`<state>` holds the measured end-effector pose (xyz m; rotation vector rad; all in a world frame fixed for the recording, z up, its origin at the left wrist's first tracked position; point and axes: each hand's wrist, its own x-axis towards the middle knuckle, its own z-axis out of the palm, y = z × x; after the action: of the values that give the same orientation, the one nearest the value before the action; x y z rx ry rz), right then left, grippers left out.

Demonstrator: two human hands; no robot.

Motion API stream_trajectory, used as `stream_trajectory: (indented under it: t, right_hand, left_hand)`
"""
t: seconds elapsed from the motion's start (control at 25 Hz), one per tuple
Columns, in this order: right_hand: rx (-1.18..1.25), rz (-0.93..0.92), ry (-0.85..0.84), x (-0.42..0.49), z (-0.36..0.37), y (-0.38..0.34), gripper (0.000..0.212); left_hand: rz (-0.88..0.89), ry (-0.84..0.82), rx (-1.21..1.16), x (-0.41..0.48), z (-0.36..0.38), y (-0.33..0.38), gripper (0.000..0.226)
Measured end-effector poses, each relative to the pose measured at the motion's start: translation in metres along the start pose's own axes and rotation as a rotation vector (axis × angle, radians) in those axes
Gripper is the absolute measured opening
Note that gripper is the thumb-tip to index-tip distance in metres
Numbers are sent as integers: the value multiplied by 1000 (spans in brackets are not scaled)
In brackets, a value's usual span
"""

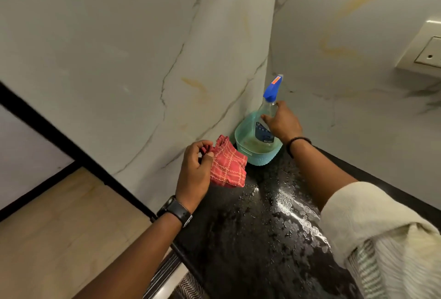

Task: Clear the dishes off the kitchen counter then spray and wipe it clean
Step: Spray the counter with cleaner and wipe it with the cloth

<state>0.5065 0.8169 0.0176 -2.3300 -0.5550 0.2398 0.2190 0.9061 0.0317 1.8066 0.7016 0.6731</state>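
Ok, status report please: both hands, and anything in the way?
Left hand grips red cloth. Right hand holds spray bottle in teal basket. Counter wet.

Desk [250,239]: black speckled stone, polished, glossy, wet with droplets and foamy film.
Cloth [229,167]: red woven fabric, cream check lines, matt, soft folds.
Spray bottle [269,107]: clear smooth plastic, blue plastic trigger head, printed label.
Basket [262,159]: teal plastic, outer wall ribbed, rim smooth.
Wall [119,36]: marble-look slabs, smooth, slight sheen, grey and gold veins.
Floor [59,227]: pale wood grain, matt.
Sleeve [372,222]: cream ribbed cloth.
Watch strap [177,213]: dark, matt.
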Motion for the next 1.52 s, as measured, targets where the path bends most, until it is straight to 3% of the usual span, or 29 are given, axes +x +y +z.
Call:
stream_trajectory:
  t: [0.12, 0.2, 0.28, 0.4, 0.48, 0.72, 0.88, 1.08, 1.16, 1.28, 1.44, 1.52]
  right_hand:
    - [96, 26, 101, -34, -9, -3, 61]
    - [217, -27, 166, -80, -9, -6, 54]
    - [373, -76, -55, -131, -2, -4, 42]
    - [529, 77, -594, -192, 7, 14, 50]
    - [598, 165, -717, -211, 6, 31, 42]
    - [626, 18, -563, -217, -17, 48, 9]
    - [485, -163, -436, -200, -22, 16, 10]
    - [263, -571, -247, -212, -9, 3, 14]
    - [54, -675, -318, -226, 14, 38, 14]
    - [-271, -621, -554, -249, 48, 92, 19]
    - [-343, -593, -470, -243, 78, 88, 40]
    - [-419, -613, -474, -234, 99, 70, 57]
  left_hand:
    - [-57, 49, -26, -26, -7, -1, 26]
    - [-132, 71, -107, -43, -7, 1, 23]
    - [-217, 81, -207, -60, -2, 5, 21]
    - [-311, 68, -316, -80, 5, 3, 19]
    - [-333, 38, -343, -92, 12, 1, 18]
    - [-511, 59, -386, -109, 23, -27, 17]
    - [-613, 115, -470, -89, 17, -42, 21]
    - [-515, 139, -477, -41, -3, -51, 20]
    - [-489, 121, -348, -35, -13, -60, 26]
    - [-450, 72, 41, -54, -26, -92, 31]
    - [-320, 24, 547, -105, -43, -144, 35]
    - [-326, 22, 672, -126, -51, -154, 42]
